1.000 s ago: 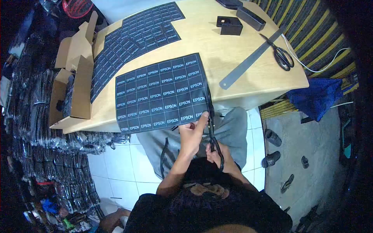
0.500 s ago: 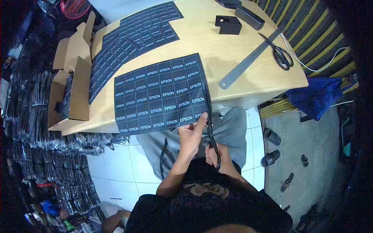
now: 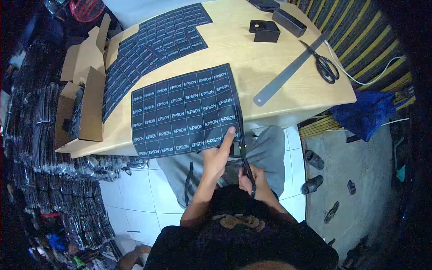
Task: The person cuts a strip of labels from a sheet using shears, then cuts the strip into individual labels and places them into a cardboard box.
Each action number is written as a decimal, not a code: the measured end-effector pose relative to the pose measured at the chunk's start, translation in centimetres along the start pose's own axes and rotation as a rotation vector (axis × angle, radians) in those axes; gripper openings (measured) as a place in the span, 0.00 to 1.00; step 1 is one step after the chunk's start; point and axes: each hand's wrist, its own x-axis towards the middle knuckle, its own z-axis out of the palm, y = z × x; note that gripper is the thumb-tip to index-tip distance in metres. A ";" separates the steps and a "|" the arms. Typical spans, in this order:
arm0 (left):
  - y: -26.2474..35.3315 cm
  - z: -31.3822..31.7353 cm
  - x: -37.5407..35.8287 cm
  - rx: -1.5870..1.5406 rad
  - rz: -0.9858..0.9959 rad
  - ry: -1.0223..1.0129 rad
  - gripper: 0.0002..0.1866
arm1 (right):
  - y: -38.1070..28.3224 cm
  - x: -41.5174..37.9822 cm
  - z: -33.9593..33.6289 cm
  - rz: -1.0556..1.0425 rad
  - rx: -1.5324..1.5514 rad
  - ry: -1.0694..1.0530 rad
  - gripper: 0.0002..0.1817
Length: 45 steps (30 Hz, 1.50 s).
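A black sheet [image 3: 184, 110] printed with a grid of white EPSON labels lies partly over the table's front edge. My left hand [image 3: 217, 158] grips its lower right corner, thumb on top and the other fingers underneath. Black-handled scissors [image 3: 245, 166] are in my right hand [image 3: 253, 180], whose fingers wrap round the handles. The blades point away from me along the sheet's right edge, with the pivot just below the corner. My right hand is over my lap, to the right of and lower than the left.
More EPSON sheets [image 3: 175, 20] overlap at the table's back left, beside an open cardboard box [image 3: 92, 105]. To the right lie a steel ruler [image 3: 283, 78], another pair of scissors [image 3: 326, 67] and a black box-like part [image 3: 266, 33]. Plastic-wrapped stacks [image 3: 81, 193] fill the floor at left.
My left thumb and hand have shifted slightly left on the sheet's corner. The sheet's right edge has moved a little left; the scissors stay along it.
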 end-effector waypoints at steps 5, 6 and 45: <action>0.4 0.1 -0.8 0.072 0.045 -0.022 0.12 | -0.5 0.3 0.1 -0.008 0.059 -0.062 0.05; 0.4 0.1 -0.9 0.066 0.034 -0.019 0.12 | -0.5 0.4 0.1 -0.006 0.060 -0.060 0.05; -0.5 0.0 -2.3 0.105 0.123 -0.052 0.09 | -1.2 1.2 1.2 -0.156 0.057 -0.050 0.19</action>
